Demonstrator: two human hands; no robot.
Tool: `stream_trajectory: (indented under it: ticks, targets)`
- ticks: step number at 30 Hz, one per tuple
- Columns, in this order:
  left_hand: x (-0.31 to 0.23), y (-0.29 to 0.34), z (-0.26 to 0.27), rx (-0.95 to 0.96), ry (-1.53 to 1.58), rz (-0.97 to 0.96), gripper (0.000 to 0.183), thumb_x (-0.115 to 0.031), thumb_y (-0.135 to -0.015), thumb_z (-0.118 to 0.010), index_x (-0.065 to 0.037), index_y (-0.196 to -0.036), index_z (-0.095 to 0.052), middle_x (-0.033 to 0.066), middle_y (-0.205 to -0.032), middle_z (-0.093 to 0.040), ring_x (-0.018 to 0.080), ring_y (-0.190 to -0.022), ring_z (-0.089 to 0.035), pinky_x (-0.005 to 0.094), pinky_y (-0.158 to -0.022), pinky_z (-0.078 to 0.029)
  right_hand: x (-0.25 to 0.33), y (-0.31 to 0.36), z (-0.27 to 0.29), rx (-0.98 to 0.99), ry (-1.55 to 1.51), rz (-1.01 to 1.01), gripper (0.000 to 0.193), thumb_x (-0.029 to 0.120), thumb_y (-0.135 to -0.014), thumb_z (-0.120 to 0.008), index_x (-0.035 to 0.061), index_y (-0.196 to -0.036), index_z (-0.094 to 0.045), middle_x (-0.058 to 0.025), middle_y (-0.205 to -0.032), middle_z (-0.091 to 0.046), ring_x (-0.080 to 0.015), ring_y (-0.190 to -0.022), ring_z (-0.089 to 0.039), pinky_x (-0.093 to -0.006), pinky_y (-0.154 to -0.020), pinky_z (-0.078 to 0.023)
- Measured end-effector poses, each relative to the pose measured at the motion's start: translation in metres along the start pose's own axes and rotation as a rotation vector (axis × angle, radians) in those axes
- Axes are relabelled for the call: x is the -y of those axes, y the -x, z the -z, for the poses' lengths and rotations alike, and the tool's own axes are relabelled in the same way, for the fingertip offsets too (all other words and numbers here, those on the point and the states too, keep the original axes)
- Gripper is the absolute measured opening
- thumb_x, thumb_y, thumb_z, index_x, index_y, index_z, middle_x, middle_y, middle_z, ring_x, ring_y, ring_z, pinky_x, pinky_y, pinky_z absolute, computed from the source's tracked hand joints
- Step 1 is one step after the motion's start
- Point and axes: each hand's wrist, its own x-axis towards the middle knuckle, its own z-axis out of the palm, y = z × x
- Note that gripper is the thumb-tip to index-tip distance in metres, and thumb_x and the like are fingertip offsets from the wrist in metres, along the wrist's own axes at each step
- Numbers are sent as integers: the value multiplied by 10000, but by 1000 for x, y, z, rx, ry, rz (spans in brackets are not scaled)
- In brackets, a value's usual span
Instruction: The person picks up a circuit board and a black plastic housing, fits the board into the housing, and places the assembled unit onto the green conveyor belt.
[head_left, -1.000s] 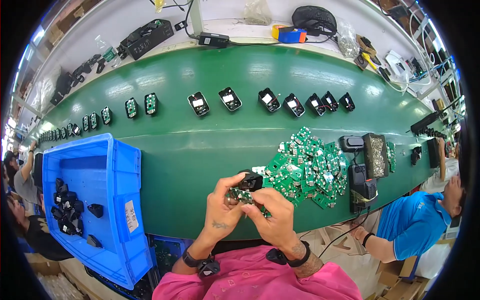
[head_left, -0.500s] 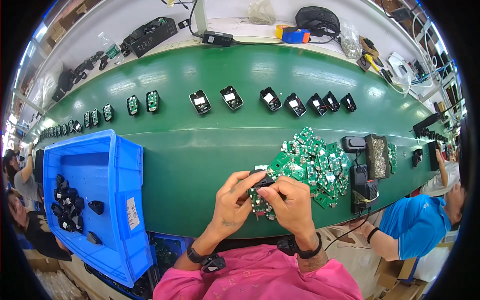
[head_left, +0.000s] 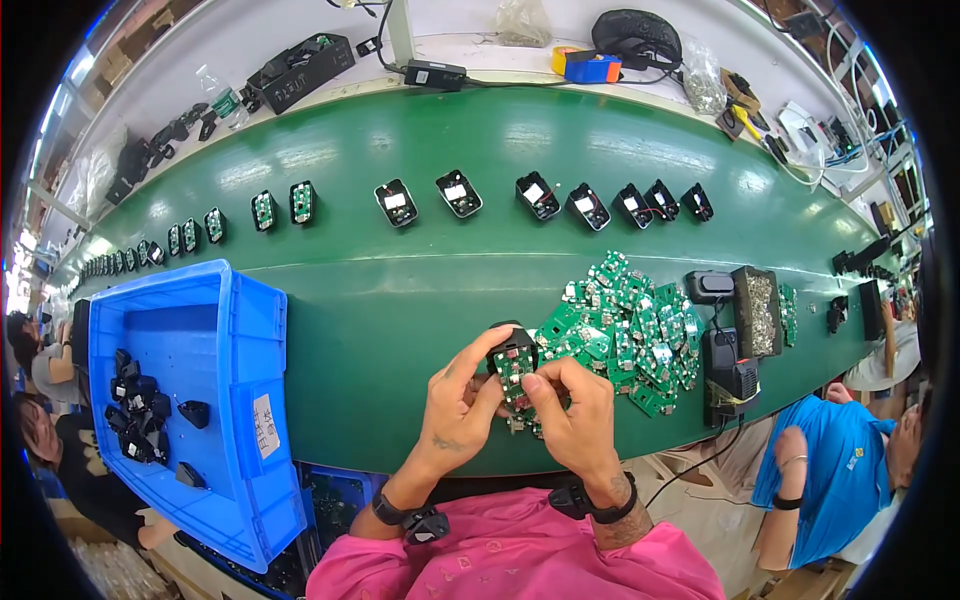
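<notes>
A black plastic housing point(head_left: 512, 338) is tipped toward me just above the table's near edge. My left hand point(head_left: 455, 410) is closed around its left side, fingers at the top. In its open face sits a green circuit board point(head_left: 515, 372) with small silver and red parts. My right hand point(head_left: 580, 415) pinches the board's right edge, thumb pressed on its face; the fingers behind are partly hidden. Whether the board is fully seated cannot be made out. Right beside the right hand spreads a heap of loose green circuit boards point(head_left: 640, 335).
Black housings point(head_left: 460, 195) stand in a curved row across the green table point(head_left: 400, 300), those to the left holding boards. On the left is a blue bin point(head_left: 225, 330) with black parts. At right are a tray of small metal pieces point(head_left: 757, 310), a black charger point(head_left: 730, 370) and a co-worker point(head_left: 830, 470).
The housing has turned so its open face with the circuit board now shows upward. My right thumb has moved onto the board. The co-worker at right has shifted an arm.
</notes>
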Motion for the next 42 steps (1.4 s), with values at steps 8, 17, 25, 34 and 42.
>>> stream_trajectory:
  ticks: [8, 17, 25, 34, 42]
  targets:
    - [0, -2, 6, 66, 125, 181, 403, -32, -981, -486, -16, -1384, -468, 166, -1184, -617, 157, -724, -694, 241, -557, -551, -9, 1, -3, 2, 245, 87, 167, 142, -901, -699, 2, -872, -612, -84, -630, -629, -175, -499, -604, -311, -463, -457]
    - [-1, -7, 1, 68, 235, 278, 402, -17, -987, -475, -9, -1386, -428, 199, -1149, -624, 191, -666, -704, 263, -544, -581, -20, -16, -11, 25, 70, 214, 427, 69, -941, -567, 25, -1364, -529, -89, -780, -593, -128, -621, -555, -281, -565, -447]
    - [0, -10, 6, 64, 34, 159, 404, 33, -958, -494, -8, -1359, -470, 211, -1147, -642, 201, -682, -719, 279, -550, -582, -14, -15, -21, 32, -70, -30, 365, 112, -968, -554, 50, -1327, -548, -147, -842, -618, -259, -685, -615, -360, -641, -504]
    - [1, -9, 4, 13, -131, -54, 396, 26, -953, -504, -3, -1347, -476, 182, -1082, -655, 187, -680, -714, 289, -560, -587, -27, -15, -37, -13, -369, 18, 364, 134, -993, -550, 46, -1346, -534, -63, -832, -597, -103, -685, -547, -275, -622, -473]
    - [4, -20, 17, 34, -122, 63, 388, 16, -955, -502, 1, -1342, -466, 164, -994, -659, 186, -661, -711, 289, -562, -586, -19, -32, -37, 87, -237, -130, 329, 102, -999, -535, 56, -1325, -557, 26, -829, -567, -28, -654, -471, -205, -565, -397]
